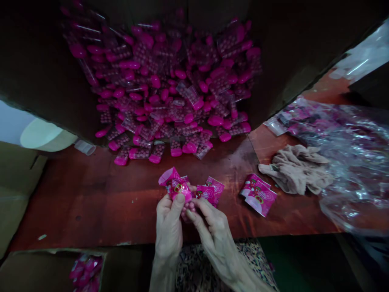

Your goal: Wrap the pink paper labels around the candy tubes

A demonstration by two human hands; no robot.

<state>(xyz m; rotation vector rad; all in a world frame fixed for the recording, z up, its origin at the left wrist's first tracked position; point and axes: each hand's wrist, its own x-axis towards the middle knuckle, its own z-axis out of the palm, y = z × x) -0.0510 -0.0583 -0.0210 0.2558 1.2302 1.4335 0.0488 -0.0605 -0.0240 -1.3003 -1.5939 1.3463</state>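
Above the table's front edge, both hands hold one small clear bottle of pink beads [189,206]. A pink printed sleeve [179,187] is around or against its upper part; how far it covers the bottle I cannot tell. My left hand [170,221] is closed on the sleeve and bottle, thumb on top. Fingers of my right hand [212,223] pinch the bead-filled end. Just behind my hands lie several flat pink printed sleeves [215,190]. Further right is another small stack of printed sleeves [260,196].
A large open box [273,81] holds a heap of pink-capped bead bottles [164,95], some spilling onto the red table [100,194]. At right lie a crumpled cloth glove [296,168] and a clear plastic bag [361,162]. Wrapped pink pieces [86,271] sit in a box below left.
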